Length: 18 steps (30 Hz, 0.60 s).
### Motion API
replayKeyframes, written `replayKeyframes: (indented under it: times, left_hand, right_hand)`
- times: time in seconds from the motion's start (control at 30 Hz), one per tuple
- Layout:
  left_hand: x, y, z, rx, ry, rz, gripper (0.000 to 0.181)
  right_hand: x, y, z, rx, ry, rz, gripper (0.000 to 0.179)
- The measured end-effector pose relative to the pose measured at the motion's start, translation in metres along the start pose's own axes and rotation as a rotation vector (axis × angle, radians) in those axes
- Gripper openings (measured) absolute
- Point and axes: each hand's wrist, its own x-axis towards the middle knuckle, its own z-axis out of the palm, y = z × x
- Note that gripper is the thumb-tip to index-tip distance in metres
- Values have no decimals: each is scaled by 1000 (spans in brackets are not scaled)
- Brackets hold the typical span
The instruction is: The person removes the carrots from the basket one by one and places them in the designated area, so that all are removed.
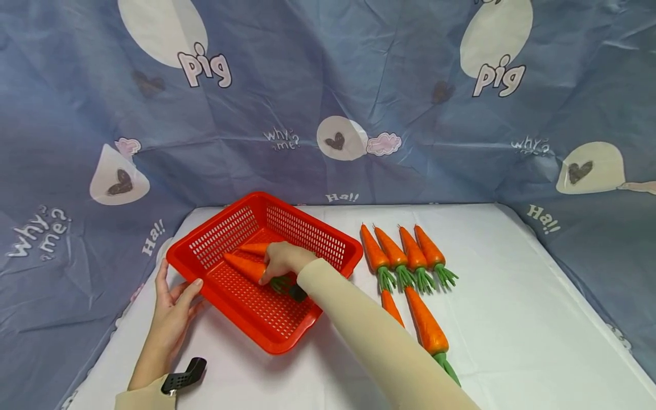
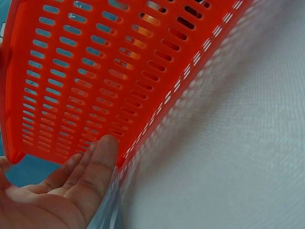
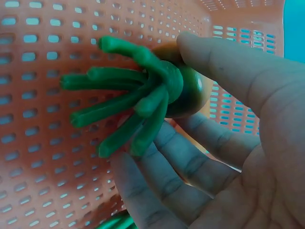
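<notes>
Inside the red plastic basket (image 1: 302, 329), my right hand (image 1: 287, 259) grips an orange carrot (image 1: 243, 266) near its leafy end. In the right wrist view, thumb and fingers lie around the carrot's top, and its green stems (image 3: 119, 83) point away from the palm. A second carrot (image 1: 253, 248) lies beside it in the basket, partly hidden by the hand. At the basket's left corner, my left hand (image 1: 171, 316) holds the outside, with thumb and fingers spread about the corner. The left wrist view shows fingertips (image 2: 106, 148) against the slotted wall (image 2: 90, 76).
Right of the basket, several carrots (image 1: 390, 247) lie in a row on the white table (image 1: 512, 319), green ends toward me. Two more carrots lie below that row, one (image 1: 392, 307) partly behind the right sleeve, the other (image 1: 426, 322) beside it. A printed blue cloth (image 1: 410, 171) hangs behind.
</notes>
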Motion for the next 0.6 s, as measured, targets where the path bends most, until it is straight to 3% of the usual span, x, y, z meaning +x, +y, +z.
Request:
replayKeyframes:
  times: [0.17,0.6]
  left_hand:
    - [1,-1,1,-5,-1,0,96]
    - [1,-1,1,-12,-4,20,96]
  right_hand:
    - [1,3,0,5,-17,-21,92]
    - [7,7,-1,35,-75,-63,97]
